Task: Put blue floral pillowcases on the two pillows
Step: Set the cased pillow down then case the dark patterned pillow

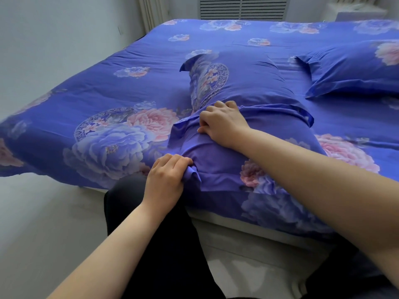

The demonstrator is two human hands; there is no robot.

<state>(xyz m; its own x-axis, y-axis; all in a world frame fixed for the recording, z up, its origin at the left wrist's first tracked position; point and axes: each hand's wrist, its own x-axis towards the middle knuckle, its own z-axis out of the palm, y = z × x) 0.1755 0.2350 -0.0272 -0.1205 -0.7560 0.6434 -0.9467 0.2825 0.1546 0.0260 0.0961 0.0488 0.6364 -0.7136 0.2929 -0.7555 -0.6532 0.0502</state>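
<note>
I can read no text, label, brand, number or sign anywhere from here. The blue floral bedspread (129, 87) and both pillowcases carry only printed flowers and ornament, no lettering.

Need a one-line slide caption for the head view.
Both hands, left and right, grip the near pillowcase; a second cased pillow lies right.
</note>
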